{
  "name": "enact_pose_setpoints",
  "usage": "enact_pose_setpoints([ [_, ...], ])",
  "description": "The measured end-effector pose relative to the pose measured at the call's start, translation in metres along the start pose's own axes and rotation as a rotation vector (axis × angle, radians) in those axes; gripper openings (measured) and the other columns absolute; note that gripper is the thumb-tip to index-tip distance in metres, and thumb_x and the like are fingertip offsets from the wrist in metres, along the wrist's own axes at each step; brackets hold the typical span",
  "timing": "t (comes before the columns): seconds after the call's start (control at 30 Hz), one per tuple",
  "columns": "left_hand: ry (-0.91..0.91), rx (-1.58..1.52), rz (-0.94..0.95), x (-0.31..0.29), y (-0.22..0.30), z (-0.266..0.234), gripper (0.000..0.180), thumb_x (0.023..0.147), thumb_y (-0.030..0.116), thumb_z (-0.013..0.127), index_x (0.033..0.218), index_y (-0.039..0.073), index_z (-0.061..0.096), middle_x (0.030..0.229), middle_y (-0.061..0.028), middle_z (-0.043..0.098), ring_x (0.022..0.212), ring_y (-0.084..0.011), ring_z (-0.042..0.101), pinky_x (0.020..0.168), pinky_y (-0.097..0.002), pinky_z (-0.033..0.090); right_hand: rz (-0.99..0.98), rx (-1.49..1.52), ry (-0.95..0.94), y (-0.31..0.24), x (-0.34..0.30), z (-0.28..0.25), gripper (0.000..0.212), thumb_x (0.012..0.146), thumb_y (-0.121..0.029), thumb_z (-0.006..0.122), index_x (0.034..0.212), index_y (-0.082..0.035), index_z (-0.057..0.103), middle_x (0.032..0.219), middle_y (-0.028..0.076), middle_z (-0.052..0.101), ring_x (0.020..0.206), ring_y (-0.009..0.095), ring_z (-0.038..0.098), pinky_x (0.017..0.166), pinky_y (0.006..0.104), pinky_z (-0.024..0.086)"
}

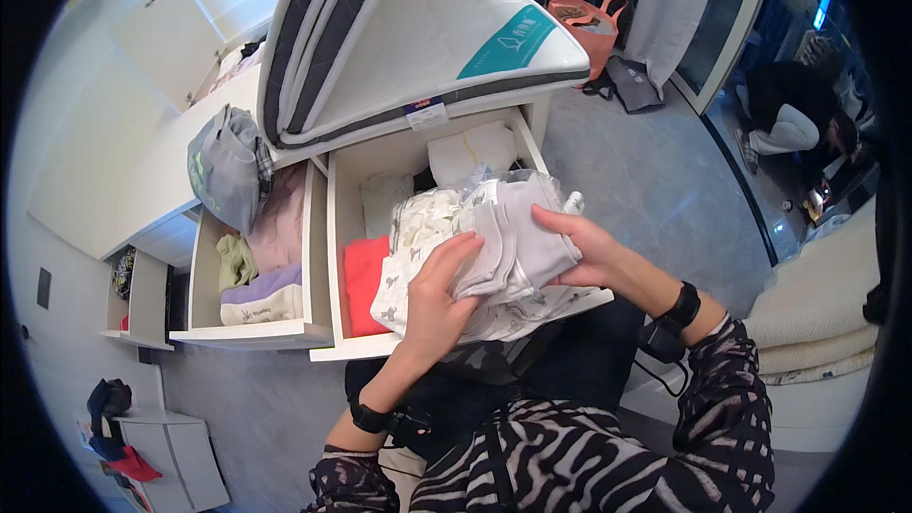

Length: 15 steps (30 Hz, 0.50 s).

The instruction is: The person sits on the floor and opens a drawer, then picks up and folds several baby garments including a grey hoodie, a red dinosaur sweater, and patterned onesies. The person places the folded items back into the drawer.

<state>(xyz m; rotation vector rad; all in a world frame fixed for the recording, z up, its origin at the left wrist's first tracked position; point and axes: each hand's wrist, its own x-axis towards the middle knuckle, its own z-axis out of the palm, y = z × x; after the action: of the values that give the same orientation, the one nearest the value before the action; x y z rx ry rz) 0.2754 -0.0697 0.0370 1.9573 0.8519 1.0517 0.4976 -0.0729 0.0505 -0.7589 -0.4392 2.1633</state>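
The fingers of the left hand [435, 294] are curving over the near-left edge of a folded grey cloth [532, 228], barely parted from the thumb, while those of the right hand [597, 252] are closing on its right side, thumb on top. Between them, the cloth is sitting above an open drawer [356, 351]. It seems mostly done, already lying in neat layers; it is not yet resting free of the fingers. Its rounded fold edges are facing the left fingers and the body; the bundle is looking nearly square, so its long axis is hard to tell.

Just beneath and left of the fingers, a white printed cloth [410, 228] is spreading loosely, apparently left to be tidied. Farther left, a red cloth [365, 290] is lying against the drawer wall. Beyond the fingertips, a white bundle [465, 154] is resting, and past it a mattress [427, 38] is looming.
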Motion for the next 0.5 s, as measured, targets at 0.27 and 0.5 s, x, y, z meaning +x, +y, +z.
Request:
enact_pose_setpoints([
  [0.27,0.468,0.109,-0.279,-0.002,-0.004,-0.068,0.027,0.089,0.014,0.053,0.109,-0.002,0.06,0.1,-0.0109,0.064,0.09,-0.016,0.059,0.077,-0.0272,0.046,-0.189,-0.15,0.118,-0.006,-0.005,-0.012,0.044,0.094,-0.029,0.048,0.129,-0.003,0.04,0.12,0.011,0.055,0.107,0.023,0.056,0.093,0.0392,0.045],
  [0.5,0.926,-0.659,-0.131,-0.038,-0.018,-0.211,0.043,0.094,0.029,0.05,0.12,-0.005,0.048,0.119,-0.0136,0.056,0.105,-0.0202,0.057,0.09,-0.0339,0.047,-0.664,-0.49,0.496,-0.059,-0.037,-0.057,0.038,0.093,-0.029,0.05,0.116,0.002,0.053,0.106,0.01,0.062,0.093,0.016,0.061,0.081,0.03,0.049],
])
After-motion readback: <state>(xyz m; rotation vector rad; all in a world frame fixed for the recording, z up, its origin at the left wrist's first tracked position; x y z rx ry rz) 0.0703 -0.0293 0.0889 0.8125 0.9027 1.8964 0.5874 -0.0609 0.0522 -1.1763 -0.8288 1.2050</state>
